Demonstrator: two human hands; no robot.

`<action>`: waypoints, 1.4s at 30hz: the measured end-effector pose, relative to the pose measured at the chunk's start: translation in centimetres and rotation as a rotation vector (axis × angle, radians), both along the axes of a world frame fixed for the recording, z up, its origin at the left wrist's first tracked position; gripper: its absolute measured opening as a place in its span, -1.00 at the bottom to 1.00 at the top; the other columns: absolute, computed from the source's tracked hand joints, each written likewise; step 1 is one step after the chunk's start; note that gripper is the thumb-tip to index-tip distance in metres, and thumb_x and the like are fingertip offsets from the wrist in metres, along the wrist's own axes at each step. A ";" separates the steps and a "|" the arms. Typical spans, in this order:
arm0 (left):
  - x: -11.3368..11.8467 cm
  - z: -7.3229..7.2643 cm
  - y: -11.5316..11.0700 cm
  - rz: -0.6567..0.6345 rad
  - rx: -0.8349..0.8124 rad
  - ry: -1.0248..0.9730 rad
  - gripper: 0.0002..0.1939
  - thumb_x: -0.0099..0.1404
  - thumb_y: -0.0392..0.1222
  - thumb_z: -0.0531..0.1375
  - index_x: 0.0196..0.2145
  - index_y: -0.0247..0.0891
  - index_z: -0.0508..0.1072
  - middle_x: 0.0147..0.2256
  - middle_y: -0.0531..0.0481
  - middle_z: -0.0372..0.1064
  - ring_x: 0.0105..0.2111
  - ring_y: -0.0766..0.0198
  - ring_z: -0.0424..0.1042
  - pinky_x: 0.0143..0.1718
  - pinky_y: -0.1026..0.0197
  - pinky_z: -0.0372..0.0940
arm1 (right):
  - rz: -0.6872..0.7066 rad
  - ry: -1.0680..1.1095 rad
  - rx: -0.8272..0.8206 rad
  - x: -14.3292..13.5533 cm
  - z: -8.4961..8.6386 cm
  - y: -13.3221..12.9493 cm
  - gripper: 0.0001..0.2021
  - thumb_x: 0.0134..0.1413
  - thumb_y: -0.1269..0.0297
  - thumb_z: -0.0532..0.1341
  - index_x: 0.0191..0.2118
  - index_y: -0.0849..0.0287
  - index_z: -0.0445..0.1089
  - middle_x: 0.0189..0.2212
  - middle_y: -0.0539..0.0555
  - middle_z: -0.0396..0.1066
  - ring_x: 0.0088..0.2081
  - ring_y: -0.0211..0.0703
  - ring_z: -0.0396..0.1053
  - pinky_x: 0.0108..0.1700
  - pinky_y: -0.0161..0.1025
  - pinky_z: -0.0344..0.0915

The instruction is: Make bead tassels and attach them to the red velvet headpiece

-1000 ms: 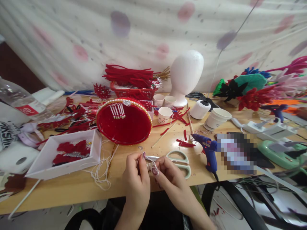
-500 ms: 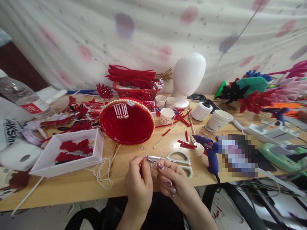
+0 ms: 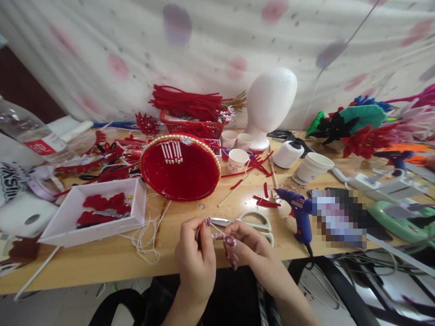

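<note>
A person's two bare hands meet just above the front edge of a wooden tabletop [image 3: 102,269]. The left hand [image 3: 196,253] pinches between thumb and forefinger, gripping one end of a thin white thread [image 3: 216,227]. The right hand [image 3: 249,249] has its thumb and fingers closed on the other end, beside a small pale piece [image 3: 218,236], perhaps beads, that sits between the two sets of fingertips; it is too small to make out clearly.

The step in hand looks like fine threadwork done at the fingertips. The next move seems to call for a light, steady pinch on both sides, with the thread kept taut so the small piece does not slip.

Just beyond the hands lie scissors [image 3: 239,220] with pale green handles. Past them, a round red panel [image 3: 180,183] edged with beads stands tilted, with short white strands near its top. To its left is a white box [image 3: 139,215] holding red pieces, with loose white string [image 3: 144,242] beside it. To the right rests a blue glue gun [image 3: 302,217].
</note>
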State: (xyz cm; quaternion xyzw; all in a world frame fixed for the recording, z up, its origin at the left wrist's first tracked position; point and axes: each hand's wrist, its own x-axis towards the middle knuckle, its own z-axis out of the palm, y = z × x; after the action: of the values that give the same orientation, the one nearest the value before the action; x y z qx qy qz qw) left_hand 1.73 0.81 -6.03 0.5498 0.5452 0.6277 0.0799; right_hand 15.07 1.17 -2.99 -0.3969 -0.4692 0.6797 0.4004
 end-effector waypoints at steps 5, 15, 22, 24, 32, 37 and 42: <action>-0.2 -0.1 0.0 0.006 -0.042 -0.034 -0.93 0.38 -0.34 0.15 -0.21 -0.22 0.39 -0.41 0.05 0.49 -0.49 0.35 0.54 -0.48 0.39 0.41 | -0.024 -0.107 0.090 0.7 0.2 -0.2 -0.67 0.12 -0.01 0.36 -0.23 0.16 0.40 -0.44 -0.05 0.31 -0.42 -0.30 0.21 -0.37 -0.34 0.18; -0.9 1.2 -0.3 -0.096 -0.080 0.134 -0.90 0.39 -0.34 0.13 -0.24 -0.17 0.38 -0.52 0.15 0.46 -0.65 0.42 0.42 -0.58 0.45 0.30 | -0.075 -0.339 0.345 -0.3 0.3 0.5 -0.62 0.37 0.04 0.10 -0.46 0.12 0.23 -0.53 -0.07 0.20 -0.45 -0.27 0.14 -0.38 -0.30 0.09; -2.7 1.5 0.2 -0.182 -0.073 0.308 -0.86 0.36 -0.39 0.12 -0.23 -0.18 0.40 -0.52 0.11 0.46 -0.61 0.37 0.41 -0.56 0.36 0.24 | 0.111 -0.385 0.407 1.2 0.1 1.2 -0.67 0.33 0.16 0.12 -0.49 0.12 0.19 -0.58 -0.09 0.14 -0.53 -0.31 0.06 -0.48 -0.31 -0.01; -2.8 2.2 0.4 -0.256 -0.138 0.246 -0.86 0.36 -0.35 0.12 -0.31 -0.17 0.41 -0.55 0.12 0.40 -0.60 0.36 0.38 -0.54 0.34 0.22 | 0.143 -0.375 0.408 1.4 0.1 1.5 -0.68 0.30 0.21 0.14 -0.51 0.11 0.19 -0.61 -0.10 0.11 -0.56 -0.33 0.03 -0.52 -0.32 -0.05; -1.9 1.7 0.1 -0.459 -0.776 -0.512 -0.32 0.20 0.16 0.29 -0.63 -0.16 -0.14 -0.63 0.19 -0.29 -0.63 0.43 -0.19 -0.64 0.29 -0.14 | 0.290 -0.353 0.425 1.1 0.3 2.0 -0.76 0.20 0.35 0.15 -0.51 0.10 0.20 -0.59 -0.11 0.17 -0.56 -0.34 0.10 -0.51 -0.36 0.05; -1.7 0.4 0.2 -0.554 -0.843 -0.941 -0.25 0.07 0.40 0.29 -0.68 -0.15 -0.10 -0.69 0.26 -0.32 -0.69 0.49 -0.26 -0.72 0.35 -0.16 | 0.385 -0.309 0.485 0.8 -0.1 2.1 -0.74 0.24 0.29 0.08 -0.50 0.09 0.21 -0.55 -0.06 0.19 -0.49 -0.28 0.15 -0.41 -0.28 0.12; -1.9 1.3 1.4 -0.682 -0.835 -0.958 -0.26 0.14 0.40 0.24 -0.69 -0.15 -0.09 -0.71 0.27 -0.30 -0.71 0.51 -0.27 -0.73 0.36 -0.13 | 0.330 -0.236 0.357 1.2 -0.1 2.3 -0.69 0.30 0.17 0.11 -0.49 0.10 0.25 -0.56 -0.07 0.20 -0.51 -0.29 0.13 -0.43 -0.29 0.09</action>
State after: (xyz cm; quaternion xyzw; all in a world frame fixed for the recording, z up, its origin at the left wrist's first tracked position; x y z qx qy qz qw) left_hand -0.14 2.17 -4.69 0.2772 0.4426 0.4791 0.7055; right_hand 16.26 3.44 -3.06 -0.3145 -0.6834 0.5914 0.2905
